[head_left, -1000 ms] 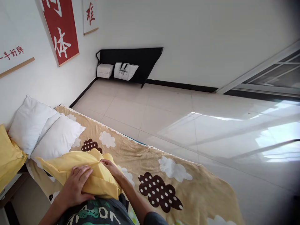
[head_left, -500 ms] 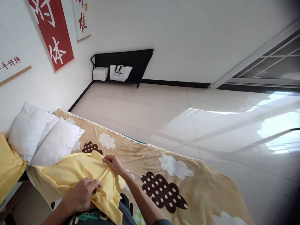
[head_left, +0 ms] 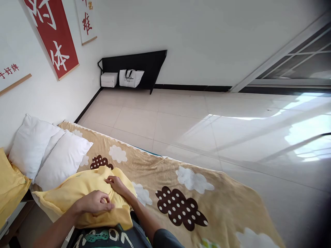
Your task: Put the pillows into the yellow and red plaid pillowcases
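A yellow pillowcase (head_left: pixel 74 189) with a pillow inside lies at the near edge of the bed, against my body. My left hand (head_left: pixel 94 202) rests on its near end with the fingers curled, pinching the yellow cloth. My right hand (head_left: pixel 115 184) lies on the pillowcase's right end, its fingers bent and pressed into a fold of the fabric. Both forearms reach in from the bottom of the view.
The bed carries a tan blanket (head_left: pixel 207 203) with white and brown clouds. Two white pillows (head_left: pixel 49 151) lean at the headboard end, with another yellow cloth (head_left: pixel 10 182) at far left. Beyond lies tiled floor (head_left: pixel 193 117); a black shelf (head_left: pixel 144 65) holds a white box and bag.
My left hand slid along the pillowcase's near end and re-gripped the cloth. My right hand moved left and down slightly along the fold. The pillowcase flattened a little.
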The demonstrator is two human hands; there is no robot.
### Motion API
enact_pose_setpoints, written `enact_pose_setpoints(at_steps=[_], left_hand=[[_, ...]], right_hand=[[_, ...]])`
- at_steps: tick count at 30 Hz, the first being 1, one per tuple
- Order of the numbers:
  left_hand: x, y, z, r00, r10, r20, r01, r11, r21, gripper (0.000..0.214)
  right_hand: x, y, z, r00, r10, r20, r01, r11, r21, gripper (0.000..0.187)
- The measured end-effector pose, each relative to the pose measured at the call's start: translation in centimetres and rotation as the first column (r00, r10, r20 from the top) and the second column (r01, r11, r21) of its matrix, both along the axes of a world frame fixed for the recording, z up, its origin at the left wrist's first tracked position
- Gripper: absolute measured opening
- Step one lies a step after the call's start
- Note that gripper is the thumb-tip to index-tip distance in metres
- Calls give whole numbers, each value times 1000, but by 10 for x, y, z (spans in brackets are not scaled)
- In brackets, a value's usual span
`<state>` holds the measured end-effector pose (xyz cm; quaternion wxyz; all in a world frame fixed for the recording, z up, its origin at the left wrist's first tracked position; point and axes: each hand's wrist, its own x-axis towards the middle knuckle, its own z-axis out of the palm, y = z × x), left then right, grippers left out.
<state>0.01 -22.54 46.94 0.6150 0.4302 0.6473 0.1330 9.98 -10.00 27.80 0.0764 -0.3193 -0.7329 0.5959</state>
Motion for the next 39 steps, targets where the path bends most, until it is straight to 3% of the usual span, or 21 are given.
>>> enact_pose_setpoints(at_steps=[2, 4, 8, 10, 15, 18, 21, 24, 26, 29, 32, 35, 39], left_hand=[[6, 3, 8, 994, -111, 12, 110, 993, 51, 54], [14, 4, 16, 988, -145, -58, 151, 981, 120, 53], [23, 7, 18, 962, 47, -268, 34, 957, 287, 25], [25, 11, 13, 947, 51, -317, 29, 969, 244, 32], [32, 24, -2, 933, -60, -354, 61, 998, -6, 39], [31, 27, -1, 941, -114, -319, 97, 993, -69, 38], [26, 23, 2, 958, -182, -220, 162, 981, -104, 39], [21, 14, 0, 975, -193, -111, 192, 981, -19, 45], [17, 8, -3, 984, -166, -57, 170, 983, 71, 47], [3, 4, -4, 1000, -11, -18, 13, 989, 144, 36], [-27, 3, 2, 965, 111, -239, -38, 957, 289, 26], [-65, 2, 5, 880, 95, -465, 70, 943, 326, 31], [-100, -1, -9, 944, -10, -330, 90, 969, 228, 30]], right_hand=[[0, 1, 0, 1000, -5, 4, 5, 1000, 14, 35], [1, 1, 0, 1000, -22, 13, 22, 999, 27, 34], [2, -1, -2, 998, -53, 26, 51, 998, 48, 34], [1, -2, -1, 998, -50, 24, 48, 997, 60, 32], [-2, -3, 10, 1000, 3, -10, -2, 995, 97, 27], [-1, 4, 16, 1000, -17, -18, 19, 993, 117, 31], [3, 12, 15, 993, -115, 1, 114, 985, 129, 37], [9, 12, 8, 983, -179, 45, 173, 978, 116, 45], [14, 11, 6, 987, -146, 61, 141, 986, 86, 44], [24, 15, 14, 998, -43, 37, 41, 998, 44, 42], [30, 26, 33, 999, 36, -29, -35, 999, 33, 49], [30, 29, 52, 984, 127, -126, -125, 992, 19, 49], [26, 16, 64, 965, 162, -207, -171, 985, -26, 41]])
